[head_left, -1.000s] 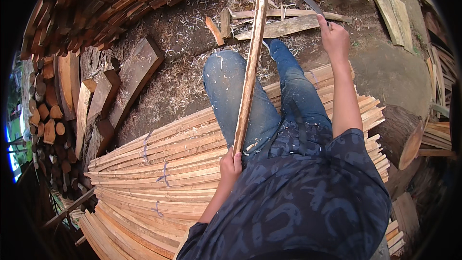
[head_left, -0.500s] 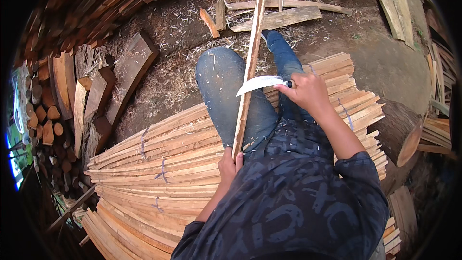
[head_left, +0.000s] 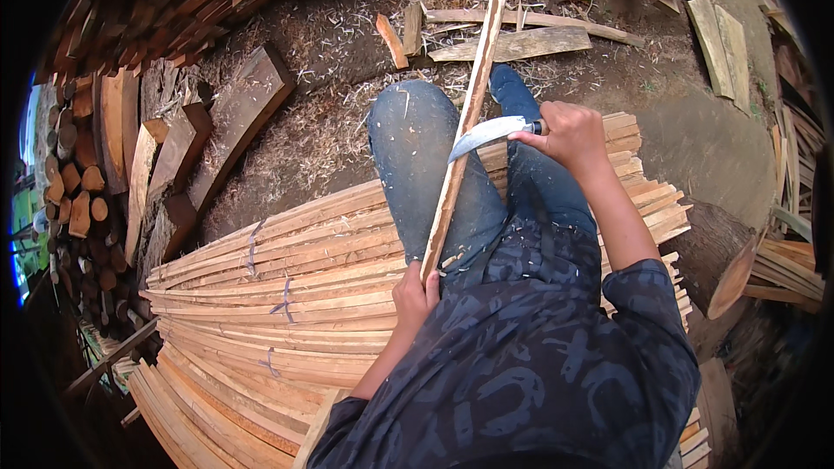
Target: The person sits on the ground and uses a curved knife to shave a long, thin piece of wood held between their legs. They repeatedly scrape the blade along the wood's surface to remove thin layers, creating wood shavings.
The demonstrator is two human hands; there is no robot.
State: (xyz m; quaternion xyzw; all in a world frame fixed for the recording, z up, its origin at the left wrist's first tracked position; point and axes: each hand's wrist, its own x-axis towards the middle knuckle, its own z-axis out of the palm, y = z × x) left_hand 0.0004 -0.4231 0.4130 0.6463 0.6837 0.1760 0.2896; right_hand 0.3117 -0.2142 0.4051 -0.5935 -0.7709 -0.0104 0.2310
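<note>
My left hand (head_left: 414,294) is closed round the near end of a long, thin wooden strip (head_left: 473,95), close to my waist. The strip slants up and away over my thigh, its far end running out of the picture at the top. In my right hand (head_left: 569,137) is a knife with a curved, pale blade (head_left: 488,134); the fingers wrap its dark handle. The blade lies across the strip about midway along its visible length, its tip reaching just past the strip's left edge.
Bundles of wooden strips (head_left: 321,252), tied with purplish cord, lie beneath and beside me. Thick timbers (head_left: 239,126) and stacked logs (head_left: 80,213) stand at the left. Ahead, offcuts (head_left: 512,43) lie among shavings on the soil. A cut log (head_left: 731,278) is at the right.
My right hand has raised the knife slightly farther up along the strip, and the blade is tilted more steeply. The left hand keeps its hold, and the whole view has shifted a little.
</note>
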